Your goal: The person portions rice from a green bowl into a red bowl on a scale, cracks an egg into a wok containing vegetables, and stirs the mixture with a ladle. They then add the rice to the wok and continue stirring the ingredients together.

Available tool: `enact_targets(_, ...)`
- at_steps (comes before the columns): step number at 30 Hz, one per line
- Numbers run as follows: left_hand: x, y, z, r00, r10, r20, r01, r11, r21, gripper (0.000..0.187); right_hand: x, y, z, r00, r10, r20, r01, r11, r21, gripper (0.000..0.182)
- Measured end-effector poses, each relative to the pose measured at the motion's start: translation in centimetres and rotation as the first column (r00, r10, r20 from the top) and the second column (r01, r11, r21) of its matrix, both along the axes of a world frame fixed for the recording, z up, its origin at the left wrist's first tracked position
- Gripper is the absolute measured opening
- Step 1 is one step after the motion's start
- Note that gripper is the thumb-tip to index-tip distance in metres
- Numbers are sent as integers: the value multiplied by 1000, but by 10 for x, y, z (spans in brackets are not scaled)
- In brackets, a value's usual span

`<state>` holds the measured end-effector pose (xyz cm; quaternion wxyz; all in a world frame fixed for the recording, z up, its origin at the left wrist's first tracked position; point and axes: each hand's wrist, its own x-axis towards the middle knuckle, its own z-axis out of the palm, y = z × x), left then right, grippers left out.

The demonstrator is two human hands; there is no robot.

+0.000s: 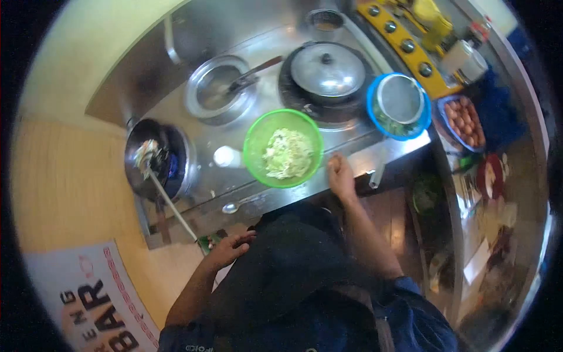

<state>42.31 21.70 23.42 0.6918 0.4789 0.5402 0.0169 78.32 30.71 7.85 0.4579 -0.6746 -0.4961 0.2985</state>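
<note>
The person's left hand (230, 249) is held low before the body, forearm angled up from the lower left, its fingers loosely extended and released, near the handle end of a long-handled ladle (171, 203). The right arm reaches forward; the right hand (341, 174), clenched in a loose fist, lies at the front edge of the steel counter (281, 203). Just left of this fist stands a green plastic bowl (250, 149) of shredded pale vegetable (288, 154). The ladle's head lies among food in a dark wok (135, 176), beside which a blue flame shows. A spoon (231, 207) and a white-capped container (226, 156) occupy the counter between wok and bowl. Behind are a steel pot (198, 107) holding a spatula, and a lidded pan (328, 79). To the right: a blue basin (372, 108) and a container of eggs (464, 122). A lettered banner (88, 293) appears at lower left.
</note>
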Motion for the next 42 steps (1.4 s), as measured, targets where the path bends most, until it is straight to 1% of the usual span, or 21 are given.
enact_targets(2,-16,-16,-4,998,59,-23,-59,998,2,58,-2,16,4,946,-11,324,19,1000,-21,31)
enact_targets(3,-25,-24,-7,996,88,-32,-88,996,3,58,2,19,-9,886,62,459,-68,998,-4,30)
enact_targets(5,-52,-48,-17,959,279,59,-280,960,14,58,-2,29,13,830,260,493,-123,948,-293,32)
enact_targets(7,-69,-65,-13,932,361,39,-363,924,123,56,5,26,-1,819,210,535,-198,977,-79,33)
enact_targets(8,-73,-63,-4,932,363,-27,-347,908,234,54,5,28,-3,802,304,514,-91,913,-398,33)
enact_targets(10,-97,-56,-1,909,400,-115,-324,853,409,48,5,27,-2,836,226,500,-129,967,-221,34)
enact_targets(12,-128,-52,-7,871,466,-157,-323,784,530,40,2,24,-4,774,167,610,-135,986,-100,33)
enact_targets(14,-147,-41,6,840,541,-47,-391,661,640,35,12,23,-23,729,134,671,-98,991,-92,34)
enact_targets(16,-175,-33,13,843,538,3,-403,628,666,33,32,26,-51,896,-35,444,4,997,71,32)
enact_targets(17,-191,-29,13,819,550,160,-540,648,537,32,42,23,-52,963,-50,265,40,998,42,26)
enact_targets(18,-206,-25,16,826,547,139,-521,645,559,32,40,13,-42,999,-47,13,47,999,-10,27)
enact_targets(19,-218,-21,19,833,540,118,-500,645,578,31,36,4,-31,969,-83,-235,70,996,-62,27)
enact_targets(20,-230,-15,22,841,532,96,-476,646,596,31,19,-8,2,846,-108,-522,47,991,-129,37)
enact_targets(23,-261,4,10,825,521,220,-547,638,542,30,-97,-33,100,553,-218,-804,202,971,-124,40)
enact_targets(26,-290,36,56,812,409,416,-574,437,692,31,-198,-19,164,878,3,-479,-48,995,-83,44)
enact_targets(28,-320,52,142,852,161,498,-517,106,849,36,-265,4,193,923,62,-380,-123,983,-136,46)
enact_targets(30,-354,50,208,903,-17,429,-423,-199,884,36,-324,34,206,923,250,-293,-300,944,-139,47)
enact_targets(32,-373,43,255,951,-116,288,-310,-380,872,36,-369,68,186,823,498,-274,-519,855,-8,43)
enact_targets(34,-379,44,274,973,-159,167,-220,-428,877,37,-420,99,178,770,617,-161,-623,782,12,41)
enact_targets(37,-376,37,275,983,-176,60,-134,-445,885,37,-477,141,165,701,679,-219,-697,717,-10,40)
enact_targets(42,-399,12,273,989,-112,100,-141,-468,872,37,-528,178,141,621,745,-244,-777,627,-62,38)
